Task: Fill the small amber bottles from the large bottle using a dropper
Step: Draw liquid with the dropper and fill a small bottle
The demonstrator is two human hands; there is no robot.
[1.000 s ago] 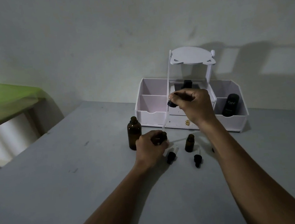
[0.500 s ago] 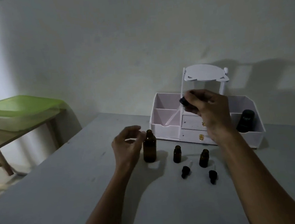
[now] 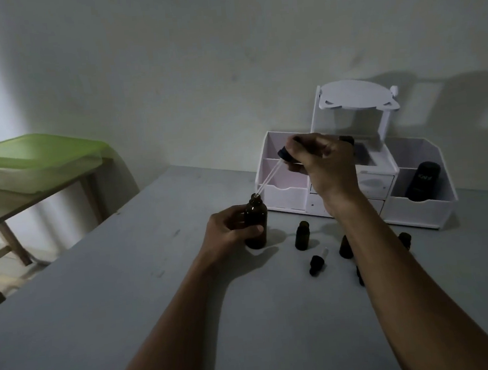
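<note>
The left hand (image 3: 229,229), open beside the large bottle (image 3: 256,223) half a second ago, is now gripping it upright on the counter (image 3: 100,298), while the right hand (image 3: 323,167) is pinching the dropper (image 3: 268,175), its tip at the bottle's mouth.

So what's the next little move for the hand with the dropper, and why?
Probably lower the dropper straight into the large bottle. Its glass tip sits right at the bottle's open mouth, the left hand steadies the bottle, and the right hand pinches the bulb, ready to draw liquid.
</note>
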